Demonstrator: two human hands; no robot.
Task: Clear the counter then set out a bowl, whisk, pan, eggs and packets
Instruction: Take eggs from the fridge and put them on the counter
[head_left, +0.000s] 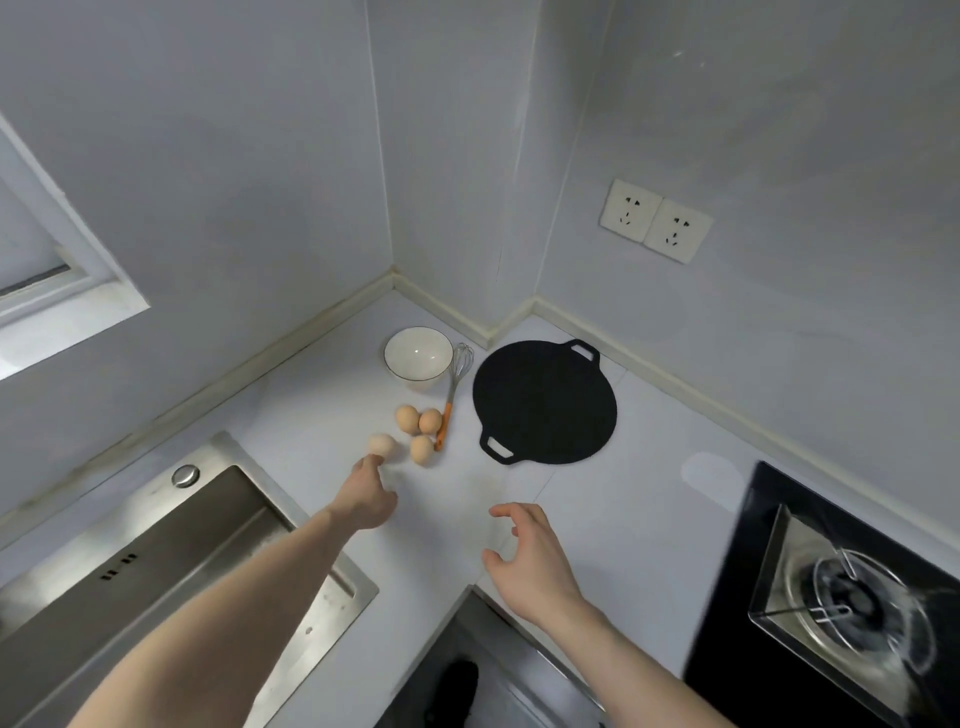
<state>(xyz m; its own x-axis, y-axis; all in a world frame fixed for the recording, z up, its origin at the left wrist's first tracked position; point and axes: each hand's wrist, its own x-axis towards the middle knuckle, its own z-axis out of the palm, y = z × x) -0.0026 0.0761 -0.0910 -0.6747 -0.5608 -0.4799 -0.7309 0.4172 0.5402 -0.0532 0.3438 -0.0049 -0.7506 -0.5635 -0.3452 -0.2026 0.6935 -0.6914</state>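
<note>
One whisk (453, 391) lies wires toward the wall, perhaps touching eggs (418, 422).

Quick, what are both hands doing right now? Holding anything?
Left hand: fingertips on an egg; whether it grips it cannot be told.
Right hand: open, fingers loosely curled, holding nothing, above the counter.
</note>
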